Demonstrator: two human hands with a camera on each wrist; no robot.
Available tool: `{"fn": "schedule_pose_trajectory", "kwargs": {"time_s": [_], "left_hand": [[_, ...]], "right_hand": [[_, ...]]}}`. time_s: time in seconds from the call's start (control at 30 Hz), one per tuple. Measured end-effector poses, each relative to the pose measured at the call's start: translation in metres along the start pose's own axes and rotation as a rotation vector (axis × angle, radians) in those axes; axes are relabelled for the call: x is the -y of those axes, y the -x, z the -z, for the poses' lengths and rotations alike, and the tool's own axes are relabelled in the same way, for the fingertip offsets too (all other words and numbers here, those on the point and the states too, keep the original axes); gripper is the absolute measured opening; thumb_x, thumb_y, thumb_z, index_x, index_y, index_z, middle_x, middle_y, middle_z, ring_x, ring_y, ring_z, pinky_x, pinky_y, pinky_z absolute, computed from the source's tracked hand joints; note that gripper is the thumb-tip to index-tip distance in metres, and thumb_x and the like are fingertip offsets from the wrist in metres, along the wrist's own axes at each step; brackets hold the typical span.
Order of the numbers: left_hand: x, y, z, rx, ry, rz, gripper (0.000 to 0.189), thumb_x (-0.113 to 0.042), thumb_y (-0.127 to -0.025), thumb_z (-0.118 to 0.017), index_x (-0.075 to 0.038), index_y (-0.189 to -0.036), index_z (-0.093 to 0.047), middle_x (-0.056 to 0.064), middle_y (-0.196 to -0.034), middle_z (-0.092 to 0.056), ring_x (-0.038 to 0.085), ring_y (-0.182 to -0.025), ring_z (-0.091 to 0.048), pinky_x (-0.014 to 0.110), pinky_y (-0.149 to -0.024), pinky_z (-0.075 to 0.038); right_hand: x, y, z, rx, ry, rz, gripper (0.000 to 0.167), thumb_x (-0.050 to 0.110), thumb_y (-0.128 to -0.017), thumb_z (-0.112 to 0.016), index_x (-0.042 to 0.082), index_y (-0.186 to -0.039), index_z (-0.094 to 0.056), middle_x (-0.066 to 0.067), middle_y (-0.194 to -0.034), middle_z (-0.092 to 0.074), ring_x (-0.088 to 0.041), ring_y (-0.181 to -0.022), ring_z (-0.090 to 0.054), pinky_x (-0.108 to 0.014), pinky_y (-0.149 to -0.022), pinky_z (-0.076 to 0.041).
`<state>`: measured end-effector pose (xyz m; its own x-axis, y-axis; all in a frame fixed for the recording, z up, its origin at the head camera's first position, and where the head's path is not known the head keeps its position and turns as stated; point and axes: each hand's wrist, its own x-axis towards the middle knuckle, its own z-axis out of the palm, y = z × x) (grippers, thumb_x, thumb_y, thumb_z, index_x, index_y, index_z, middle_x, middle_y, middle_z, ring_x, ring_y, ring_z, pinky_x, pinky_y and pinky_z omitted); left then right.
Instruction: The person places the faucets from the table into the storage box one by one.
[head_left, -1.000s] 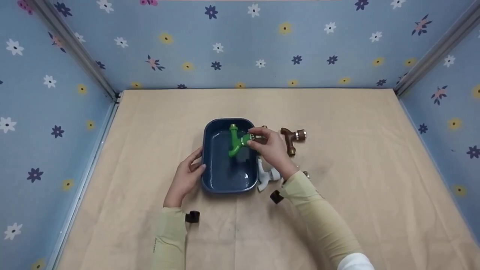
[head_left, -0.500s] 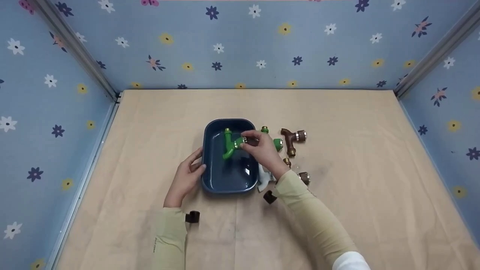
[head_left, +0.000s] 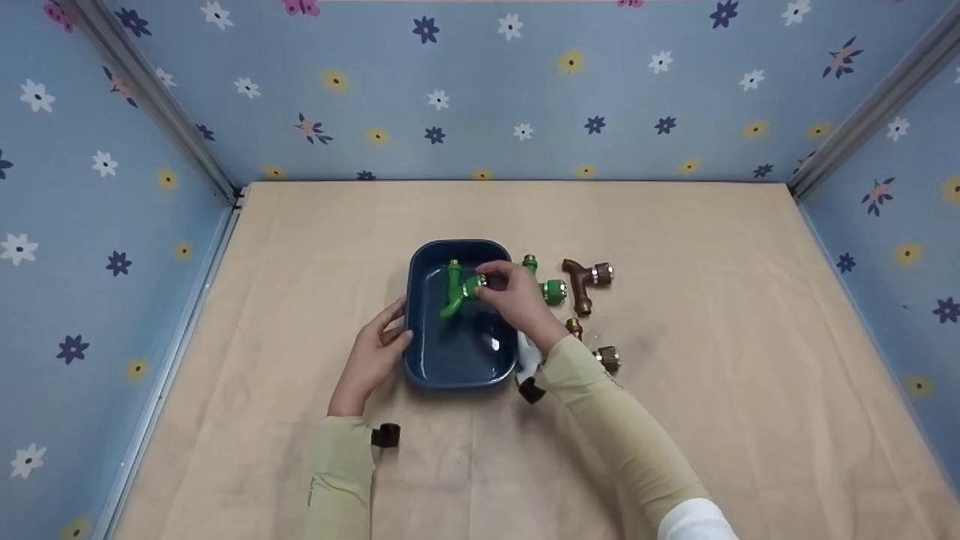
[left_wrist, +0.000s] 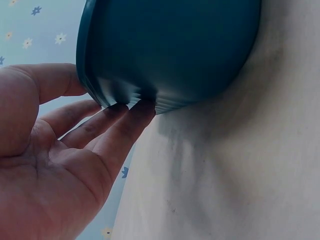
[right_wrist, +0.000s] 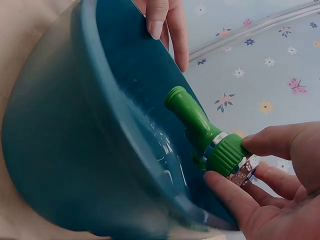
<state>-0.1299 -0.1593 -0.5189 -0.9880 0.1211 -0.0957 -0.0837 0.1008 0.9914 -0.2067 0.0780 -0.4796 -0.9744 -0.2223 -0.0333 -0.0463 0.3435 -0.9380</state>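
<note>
- Right hand (head_left: 517, 298): pinching green tap (head_left: 454, 291) by its ribbed knob end, thumb and fingers on it.
- Green tap: over the open blue basin (head_left: 459, 385); can't tell if it touches the floor of it.
- Left hand (head_left: 373, 358): gripping basin's left wall, thumb over the rim, fingers outside.
- Right of basin: second green tap (head_left: 555, 292), brown tap (head_left: 578, 285); white tap (head_left: 528, 354) beside basin, partly hidden by right arm.

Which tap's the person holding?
The green tap pinched by the right hand; the others, even the second green tap, lie on the table outside the tub.
</note>
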Motion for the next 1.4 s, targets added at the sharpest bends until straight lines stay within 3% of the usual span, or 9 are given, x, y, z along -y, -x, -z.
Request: {"fn": "schedule_pose_trajectory", "kwargs": {"time_s": [0.57,0.9,1.17,1.4], "left_hand": [[-0.002,0.001,0.000,-0.009,-0.020,0.007,0.058,0.005,-0.095,-0.052,-0.007,-0.149,-0.032,0.020,-0.147,-0.035,0.037,-0.125,-0.047,0.038,-0.098,-0.044],[-0.002,0.000,0.000,0.004,-0.018,0.022,0.059,0.005,-0.095,-0.052,-0.007,-0.149,-0.032,0.020,-0.149,-0.033,0.037,-0.125,-0.047,0.039,-0.099,-0.043],[0.000,0.001,0.000,-0.008,-0.023,-0.011,0.059,0.007,-0.094,-0.052,-0.005,-0.149,-0.033,0.020,-0.146,-0.037,0.037,-0.122,-0.050,0.037,-0.096,-0.046],[0.000,0.001,0.001,-0.009,-0.032,-0.015,0.059,0.006,-0.094,-0.052,-0.005,-0.148,-0.033,0.019,-0.147,-0.037,0.038,-0.122,-0.050,0.038,-0.098,-0.044]], "right_hand": [[-0.002,-0.006,-0.011,0.030,0.075,0.053,0.029,0.000,-0.082,-0.070,-0.003,-0.110,-0.066,-0.011,-0.105,-0.066,-0.019,-0.095,-0.060,-0.029,-0.083,-0.049],[-0.003,-0.010,-0.017,0.036,0.108,0.030,0.029,0.002,-0.082,-0.070,-0.003,-0.111,-0.066,-0.011,-0.108,-0.065,-0.019,-0.100,-0.059,-0.029,-0.087,-0.048],[-0.002,-0.013,-0.023,0.022,0.163,0.022,0.028,0.001,-0.080,-0.071,-0.001,-0.109,-0.068,-0.010,-0.106,-0.066,-0.020,-0.100,-0.060,-0.028,-0.087,-0.048],[-0.004,-0.014,-0.028,0.038,0.116,-0.004,0.028,0.001,-0.082,-0.071,-0.004,-0.109,-0.067,-0.011,-0.104,-0.066,-0.020,-0.095,-0.062,-0.028,-0.084,-0.049]]}}
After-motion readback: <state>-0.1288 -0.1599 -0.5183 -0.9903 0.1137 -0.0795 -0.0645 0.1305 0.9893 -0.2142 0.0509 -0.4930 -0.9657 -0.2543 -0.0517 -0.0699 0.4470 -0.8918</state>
